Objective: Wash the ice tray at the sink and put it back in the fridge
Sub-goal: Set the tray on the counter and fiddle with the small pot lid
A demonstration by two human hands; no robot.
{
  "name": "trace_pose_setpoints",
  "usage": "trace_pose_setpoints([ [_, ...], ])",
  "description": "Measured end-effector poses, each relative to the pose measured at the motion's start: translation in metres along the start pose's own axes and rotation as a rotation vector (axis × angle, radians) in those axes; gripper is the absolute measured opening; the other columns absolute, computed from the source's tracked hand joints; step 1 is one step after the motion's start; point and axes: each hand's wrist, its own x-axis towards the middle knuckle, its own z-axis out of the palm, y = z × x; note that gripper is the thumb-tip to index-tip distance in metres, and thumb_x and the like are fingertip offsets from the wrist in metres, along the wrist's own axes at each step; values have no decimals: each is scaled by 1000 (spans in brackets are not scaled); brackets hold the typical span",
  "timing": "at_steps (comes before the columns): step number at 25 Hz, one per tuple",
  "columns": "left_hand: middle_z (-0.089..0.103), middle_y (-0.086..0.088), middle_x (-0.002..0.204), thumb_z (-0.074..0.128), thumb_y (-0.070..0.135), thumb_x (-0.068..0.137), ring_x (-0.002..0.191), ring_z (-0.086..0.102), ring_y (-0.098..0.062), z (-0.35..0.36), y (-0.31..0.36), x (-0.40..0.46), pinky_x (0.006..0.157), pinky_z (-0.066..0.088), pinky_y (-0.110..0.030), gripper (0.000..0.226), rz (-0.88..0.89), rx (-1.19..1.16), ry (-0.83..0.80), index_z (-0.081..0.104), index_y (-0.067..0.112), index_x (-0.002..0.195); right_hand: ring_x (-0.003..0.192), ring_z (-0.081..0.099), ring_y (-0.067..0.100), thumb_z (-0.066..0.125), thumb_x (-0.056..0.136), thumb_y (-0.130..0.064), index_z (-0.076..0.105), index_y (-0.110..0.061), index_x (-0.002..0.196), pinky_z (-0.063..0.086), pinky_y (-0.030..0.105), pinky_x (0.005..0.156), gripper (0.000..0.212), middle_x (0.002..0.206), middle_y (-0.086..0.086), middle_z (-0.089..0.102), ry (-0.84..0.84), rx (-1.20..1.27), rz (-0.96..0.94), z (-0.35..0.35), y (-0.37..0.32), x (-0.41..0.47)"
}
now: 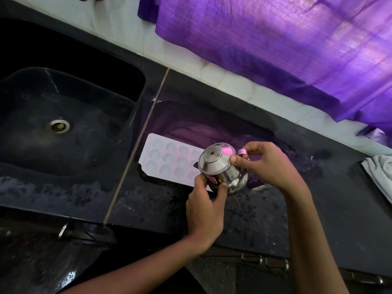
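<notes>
The left hand grips the belly of a small shiny steel pot, tipped on its side; the right hand pinches its rim and handle. Beneath lies the white plastic ice tray on the wet black surface, beside the dark sink.

Dark, wet counter runs across frame centre w/ a sink sunk in at left. White ice tray lies flat mid-frame; grey cloth at right edge.
</notes>
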Motion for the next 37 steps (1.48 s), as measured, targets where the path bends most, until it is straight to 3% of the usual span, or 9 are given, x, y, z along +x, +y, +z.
trace_pose_setpoints([
  [10,53,29,88,62,30,86,80,55,6,2,3,2,66,41,-10,25,0,25,35,49,27,107,72,65,9,63,57,-68,62,-21,67,53,41,83,48,72,-3,70,-18,90,4,-1,3,0],
  [16,64,13,101,61,31,87,80,63,-17,1,4,6,63,40,-17,30,21,15,80,51,24,114,73,66,11,64,57,-69,67,-15,75,53,46,85,57,75,-3,71,-24,129,1,-2,1,5],
  [20,64,12,104,60,29,87,80,61,-14,-1,4,13,65,42,-19,33,48,1,90,49,24,119,71,66,11,65,58,-66,67,-17,72,53,45,84,51,74,-2,72,-26,152,-11,-1,-4,10],
  [23,61,15,108,60,26,88,94,57,0,-4,5,19,74,43,-11,36,59,-5,92,49,23,122,72,68,13,65,58,-65,68,-17,71,54,45,83,50,73,-3,72,-25,166,-14,1,-9,16],
  [28,57,24,100,60,29,87,89,53,12,-7,5,34,72,40,-3,34,43,-7,107,51,23,120,72,69,15,62,54,-72,69,-20,71,55,49,80,55,72,-4,72,-36,157,-16,7,-15,32],
  [32,61,19,99,61,29,87,86,56,5,-9,7,46,74,44,-12,33,9,-7,130,52,20,117,71,69,15,62,53,-73,69,-21,71,55,48,78,56,70,-4,72,-31,127,-19,13,-19,48],
  [35,65,9,106,60,31,87,94,60,-7,-8,7,52,79,48,-25,32,-21,-7,146,53,19,116,67,67,13,61,55,-71,69,-19,73,56,44,76,55,69,-2,71,-27,68,-27,14,-22,59],
  [37,66,7,105,59,32,88,96,61,-10,-7,8,55,79,48,-26,31,-32,1,157,53,18,115,65,66,14,59,56,-71,69,-18,75,56,40,73,57,69,-1,71,-25,27,-44,14,-24,65],
])
